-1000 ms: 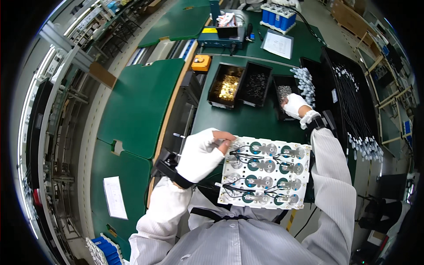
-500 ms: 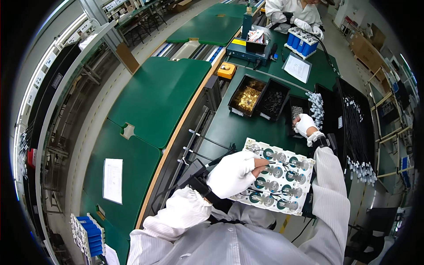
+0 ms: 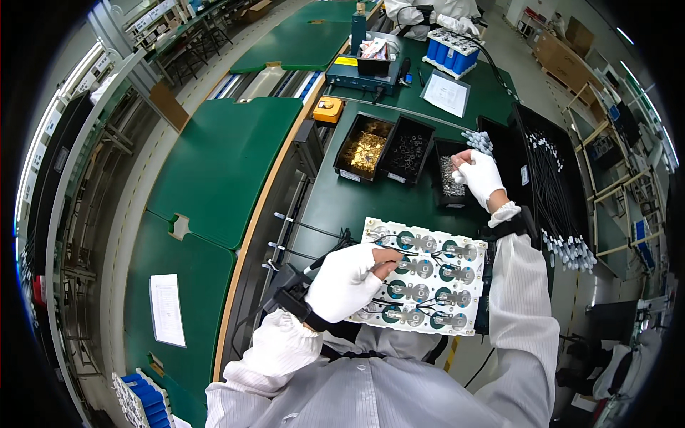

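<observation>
A battery pack [image 3: 433, 279] with a white frame, round cell ends and metal tabs lies in front of me at the bench edge. Over its left part rests my left hand [image 3: 348, 282], gloved with bare fingertips. Its thumb and forefinger are pinched at a thin black wire [image 3: 404, 251] above the cells. My right hand [image 3: 478, 176], gloved the same way, is raised over the small black bin [image 3: 449, 202] of silvery metal parts [image 3: 451, 182]. Those fingertips are pressed together; what they hold, if anything, is too small to name.
Left of that bin stand a bin of brass-coloured parts [image 3: 366, 151] and one of dark parts [image 3: 408, 150]. Black cables [image 3: 546, 171] fill a long tray at right. An orange box [image 3: 328, 109] sits by the conveyor. Beyond, a person handles a blue-celled pack [image 3: 452, 53].
My right hand has lifted from the bin of silvery parts, fingers now above it. My left hand stays pinched over the pack. The whole view has shifted somewhat.
</observation>
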Tool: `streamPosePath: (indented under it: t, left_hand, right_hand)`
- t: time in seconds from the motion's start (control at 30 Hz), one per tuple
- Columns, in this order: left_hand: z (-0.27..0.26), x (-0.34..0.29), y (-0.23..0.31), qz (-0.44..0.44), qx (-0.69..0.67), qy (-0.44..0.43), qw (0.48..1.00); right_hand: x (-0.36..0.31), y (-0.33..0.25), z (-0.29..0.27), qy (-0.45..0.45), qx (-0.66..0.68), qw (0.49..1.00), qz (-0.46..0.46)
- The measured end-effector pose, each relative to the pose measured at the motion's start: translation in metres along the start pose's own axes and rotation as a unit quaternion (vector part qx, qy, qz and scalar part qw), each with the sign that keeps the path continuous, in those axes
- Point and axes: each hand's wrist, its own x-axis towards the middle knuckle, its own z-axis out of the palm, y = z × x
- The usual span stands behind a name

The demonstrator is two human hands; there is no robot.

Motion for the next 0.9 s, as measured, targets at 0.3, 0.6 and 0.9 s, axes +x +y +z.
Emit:
streamPosePath:
  t: [0.3,0.6,0.9]
  left_hand:
    - [0.008,-0.022,0.012,-0.060,-0.126,-0.036,0.989]
    - [0.040,-0.015,0.000,-0.062,0.029,0.023,0.997]
    - [0.040,-0.015,0.000,-0.066,-0.003,0.000,0.998]
  right_hand:
    - [-0.212,-0.086,0.020,-0.198,0.237,0.951,-0.014]
    - [-0.220,-0.044,0.050,-0.130,0.088,0.987,-0.043]
    - [-0.219,-0.039,0.052,-0.101,0.125,0.985,-0.070]
